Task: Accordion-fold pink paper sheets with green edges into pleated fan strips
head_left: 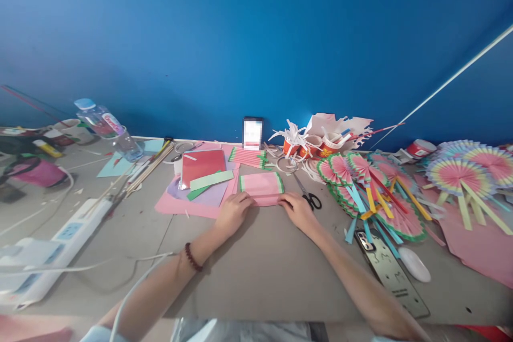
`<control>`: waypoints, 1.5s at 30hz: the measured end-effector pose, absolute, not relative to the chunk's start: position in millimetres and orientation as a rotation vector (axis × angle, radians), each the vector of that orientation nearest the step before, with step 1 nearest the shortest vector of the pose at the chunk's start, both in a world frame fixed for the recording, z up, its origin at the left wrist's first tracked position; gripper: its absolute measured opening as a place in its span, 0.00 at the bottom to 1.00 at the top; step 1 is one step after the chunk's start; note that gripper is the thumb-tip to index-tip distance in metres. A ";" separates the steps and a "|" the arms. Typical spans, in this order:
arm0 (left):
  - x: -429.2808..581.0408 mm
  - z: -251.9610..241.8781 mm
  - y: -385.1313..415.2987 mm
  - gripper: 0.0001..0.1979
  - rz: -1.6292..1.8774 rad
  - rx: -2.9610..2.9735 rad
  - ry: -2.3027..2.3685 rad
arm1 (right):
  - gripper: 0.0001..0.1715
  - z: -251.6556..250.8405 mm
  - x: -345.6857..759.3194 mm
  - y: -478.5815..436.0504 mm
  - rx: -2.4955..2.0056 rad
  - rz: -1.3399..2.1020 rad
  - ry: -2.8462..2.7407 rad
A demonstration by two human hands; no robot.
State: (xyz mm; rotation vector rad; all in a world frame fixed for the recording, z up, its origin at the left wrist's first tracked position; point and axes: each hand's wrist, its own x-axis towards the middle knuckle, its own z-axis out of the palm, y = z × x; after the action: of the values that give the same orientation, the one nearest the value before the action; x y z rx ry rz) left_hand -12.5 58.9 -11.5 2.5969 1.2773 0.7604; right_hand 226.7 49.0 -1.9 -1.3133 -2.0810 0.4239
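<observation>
A pink sheet of paper (261, 184) with green edges lies flat on the grey table in front of me, a folded strip along its near side. My left hand (235, 214) is closed at the left end of that strip, fingers pressed together on it. At the other end my right hand (298, 211) pinches the same near edge. Both thumbs are partly hidden. Just right of the paper rest black-handled scissors (311, 199). Behind it lies a pleated pink-and-green paper strip (247, 157).
Left of the paper are a red sheet pack (203, 166) and a pale green strip (211, 180). Folded paper fans (401, 214), a phone (395, 272) and a white mouse (415, 264) occupy the right. A power strip (66, 240) and a tilted bottle (106, 122) stand left.
</observation>
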 end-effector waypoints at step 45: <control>-15.6 -8.6 64.3 0.11 0.835 2.597 1.138 | 0.09 1.6 239.1 61.4 -1.418 0.790 -1.919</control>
State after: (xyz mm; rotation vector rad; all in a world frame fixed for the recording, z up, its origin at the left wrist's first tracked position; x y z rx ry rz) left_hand -15.6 64.3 -8.6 2.5968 1.1383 0.8351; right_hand 239.1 61.4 1.6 -1.4179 -1.9186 0.7901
